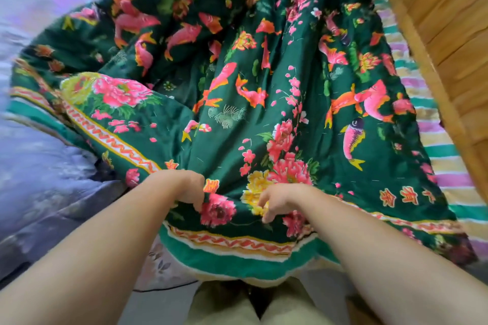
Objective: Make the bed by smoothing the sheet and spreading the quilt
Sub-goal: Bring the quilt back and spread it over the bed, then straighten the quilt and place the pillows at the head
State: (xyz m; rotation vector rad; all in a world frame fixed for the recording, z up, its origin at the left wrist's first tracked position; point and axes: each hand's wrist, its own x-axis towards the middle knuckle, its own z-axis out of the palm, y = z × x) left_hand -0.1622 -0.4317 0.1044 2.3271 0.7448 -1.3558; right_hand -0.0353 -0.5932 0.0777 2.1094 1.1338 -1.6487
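We are gripping the quilt (pixel 264 103) with both hands, close together near its bottom edge. Our left hand (pixel 191 190) is curling its fingers down into a bunched fold of the green cloth, just beside a pink flower. Our right hand (pixel 277 199) is pinching the cloth over a yellow flower, fingers bent and thumb tucked under. Between and around the hands the cloth is gathering into ridges that are fanning away up the bed. The quilt is lying rumpled, green with pink fish and flowers and an orange zigzag border; its left corner is folding back over itself. Under it on the left, a lilac sheet (pixel 39 179) is showing, wrinkled and blurred. On the right, a striped sheet (pixel 433 145) is peeking out along the quilt's edge, beside a wooden panel (pixel 443 16). Below the hands, the quilt's edge is hanging over our pale trousers (pixel 224 306).
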